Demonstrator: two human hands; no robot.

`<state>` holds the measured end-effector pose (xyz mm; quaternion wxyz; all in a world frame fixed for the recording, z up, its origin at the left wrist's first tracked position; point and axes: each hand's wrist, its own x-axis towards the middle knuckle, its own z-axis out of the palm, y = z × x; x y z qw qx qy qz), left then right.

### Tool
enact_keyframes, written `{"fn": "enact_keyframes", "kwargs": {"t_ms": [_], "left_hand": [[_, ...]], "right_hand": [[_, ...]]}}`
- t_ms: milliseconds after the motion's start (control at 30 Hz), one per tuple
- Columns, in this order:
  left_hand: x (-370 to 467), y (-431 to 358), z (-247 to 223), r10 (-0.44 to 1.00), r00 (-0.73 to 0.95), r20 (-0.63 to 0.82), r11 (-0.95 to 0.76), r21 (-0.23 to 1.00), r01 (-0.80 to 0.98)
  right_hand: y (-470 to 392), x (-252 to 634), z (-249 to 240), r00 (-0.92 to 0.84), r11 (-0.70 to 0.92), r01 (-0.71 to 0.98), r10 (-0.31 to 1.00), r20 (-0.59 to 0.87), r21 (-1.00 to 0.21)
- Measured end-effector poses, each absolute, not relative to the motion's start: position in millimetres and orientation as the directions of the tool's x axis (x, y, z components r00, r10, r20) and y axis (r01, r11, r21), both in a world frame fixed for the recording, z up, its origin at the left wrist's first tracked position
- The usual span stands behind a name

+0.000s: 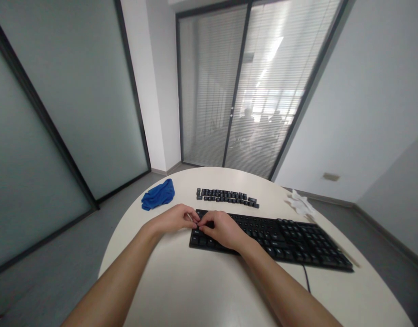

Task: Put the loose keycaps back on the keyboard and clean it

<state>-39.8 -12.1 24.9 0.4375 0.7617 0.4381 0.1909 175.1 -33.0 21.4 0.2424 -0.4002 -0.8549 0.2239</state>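
A black keyboard (290, 236) lies across the round table. Its upper rows on the left show a bare stretch without keycaps. Over the keyboard's left end, my left hand (178, 219) is closed in a pinch, with a thin pale sliver showing between the fingers, too small to name. My right hand (224, 229) rests over the keys, thumb and fingertips pinched together and meeting the left fingertips. Whatever lies between the right fingertips is hidden. Behind the keyboard, loose black keycaps (225, 195) stand in two rows.
A crumpled blue cloth (159, 194) lies at the table's left. Towards the right edge are a crumpled white cloth or tissue (300, 203) and a thin tan stick (341, 247) beside the keyboard. The keyboard's cable (307, 279) runs towards me over the pale tabletop (181, 281).
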Motion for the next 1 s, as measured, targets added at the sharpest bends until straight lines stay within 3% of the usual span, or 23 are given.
{"fn": "enact_keyframes", "kwargs": {"t_ms": [433, 567, 700, 800, 933, 1000], "left_hand": [[-46, -1, 5, 0.880, 0.450, -0.151, -0.086, 0.881, 0.465], [-47, 1, 1, 0.881, 0.450, -0.145, -0.097, 0.876, 0.472], [-47, 1, 1, 0.880, 0.462, -0.113, -0.158, 0.847, 0.508], [-43, 0, 4, 0.906, 0.423, -0.007, -0.255, 0.790, 0.558], [-34, -1, 3, 0.897, 0.344, 0.276, -0.435, 0.678, 0.592], [-29, -2, 0, 0.855, 0.367, 0.367, -0.518, 0.639, 0.568]], "right_hand": [[-35, 185, 32, -0.735, 0.742, 0.525, 0.642, 0.217, -0.417], [-35, 185, 30, -0.744, 0.759, 0.545, 0.634, 0.212, -0.355], [-35, 186, 29, -0.742, 0.754, 0.539, 0.636, 0.212, -0.375], [-34, 189, 30, -0.740, 0.742, 0.511, 0.637, 0.217, -0.433], [-27, 201, 40, -0.768, 0.726, 0.436, 0.608, 0.200, -0.531], [-20, 217, 47, -0.710, 0.687, 0.509, 0.675, 0.197, -0.519]]}}
